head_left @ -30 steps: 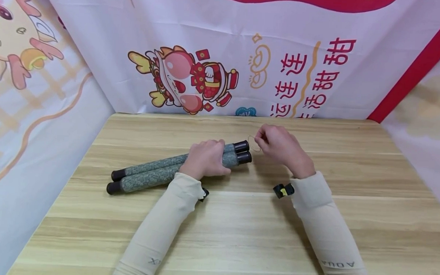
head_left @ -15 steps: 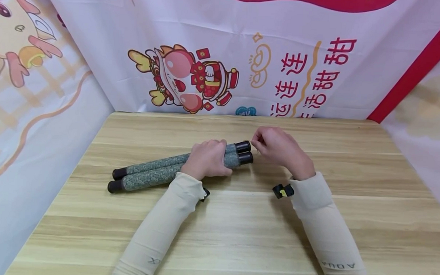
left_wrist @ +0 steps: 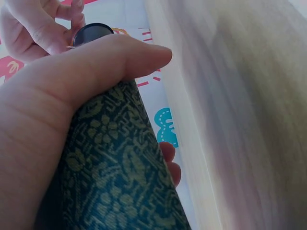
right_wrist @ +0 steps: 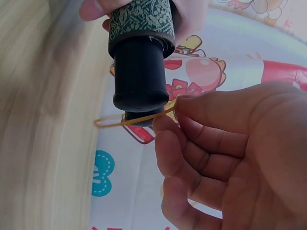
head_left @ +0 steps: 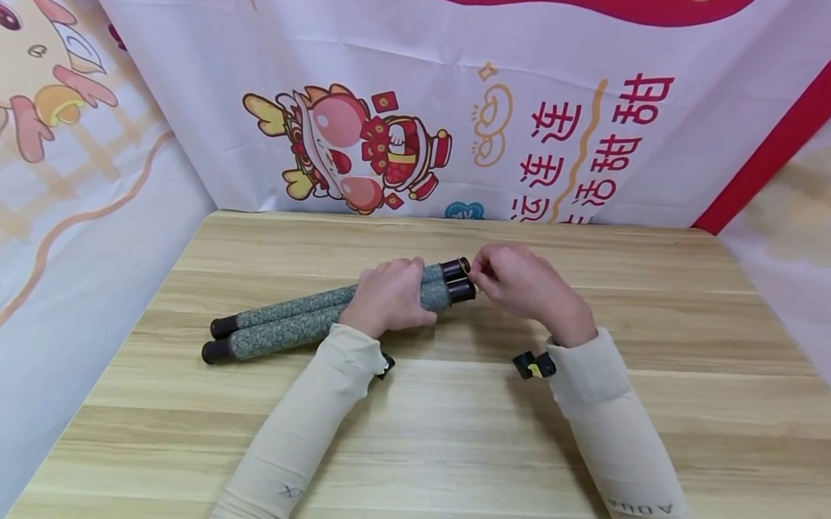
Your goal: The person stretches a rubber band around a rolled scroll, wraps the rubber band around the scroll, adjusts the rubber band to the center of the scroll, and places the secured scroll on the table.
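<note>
Left grip clasps two patterned rolls, right grip pinches a yellow band at their black ends

Head camera: up high, looks forward and down over table, left hand, right hand, cloth behind. Left wrist camera: very close, looks along green roll; table sideways at right. Right wrist camera: close, faces black ends; table sideways at left. Wrist views share both hands, green roll, blue heart on cloth.
</note>
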`<state>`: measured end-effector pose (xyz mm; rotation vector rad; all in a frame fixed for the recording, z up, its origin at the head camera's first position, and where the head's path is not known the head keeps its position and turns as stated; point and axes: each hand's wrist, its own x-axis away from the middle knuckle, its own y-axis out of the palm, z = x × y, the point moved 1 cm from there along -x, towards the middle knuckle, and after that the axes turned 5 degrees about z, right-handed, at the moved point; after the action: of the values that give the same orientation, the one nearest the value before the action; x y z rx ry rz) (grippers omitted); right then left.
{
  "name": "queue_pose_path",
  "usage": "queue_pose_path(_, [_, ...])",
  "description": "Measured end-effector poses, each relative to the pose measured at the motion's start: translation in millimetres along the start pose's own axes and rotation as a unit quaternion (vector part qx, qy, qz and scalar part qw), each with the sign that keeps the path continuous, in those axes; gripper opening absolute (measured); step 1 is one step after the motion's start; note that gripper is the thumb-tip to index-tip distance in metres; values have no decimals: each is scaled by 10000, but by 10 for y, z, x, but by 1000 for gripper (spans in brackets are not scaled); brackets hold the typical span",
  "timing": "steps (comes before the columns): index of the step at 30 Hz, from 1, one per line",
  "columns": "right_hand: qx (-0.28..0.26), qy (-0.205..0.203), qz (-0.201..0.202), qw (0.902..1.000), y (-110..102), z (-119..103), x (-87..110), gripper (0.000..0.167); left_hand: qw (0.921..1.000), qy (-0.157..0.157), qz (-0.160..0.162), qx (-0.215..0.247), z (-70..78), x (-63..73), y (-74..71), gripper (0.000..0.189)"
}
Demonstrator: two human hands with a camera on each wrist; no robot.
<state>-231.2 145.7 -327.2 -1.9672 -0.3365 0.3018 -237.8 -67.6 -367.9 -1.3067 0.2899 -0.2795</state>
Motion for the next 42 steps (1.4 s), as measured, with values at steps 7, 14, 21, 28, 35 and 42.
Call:
queue_pose_path(7, [-68, -94, -10, 9999, -15, -61, 14, 14, 9993, -280, 240, 70, -65, -1, -59, 66])
queue_pose_path(14, [-106, -114, -34, 9999, 1, -89, 32, 14, 9980, -378, 482, 146, -115, 11, -114, 63])
queue_pose_path(21, [-173, -197, -27, 9997, 9, -105, 50, 15, 9972, -480, 494, 284, -157, 17, -149, 66])
queue_pose_path(28, [-176, -247, -24, 9995, 15, -111, 51, 19, 9962, -588, 464, 442, -187, 29, -213, 71])
queue_pose_path(35, [-212, -294, -91, 9993, 36, -125, 43, 18, 9962, -576, 444, 481, -192, 32, -227, 73])
queue_pose_path(42, [-234, -434, 72, 9988, 48, -151, 45, 16, 9967, -469, 500, 423, -187, 30, -238, 68])
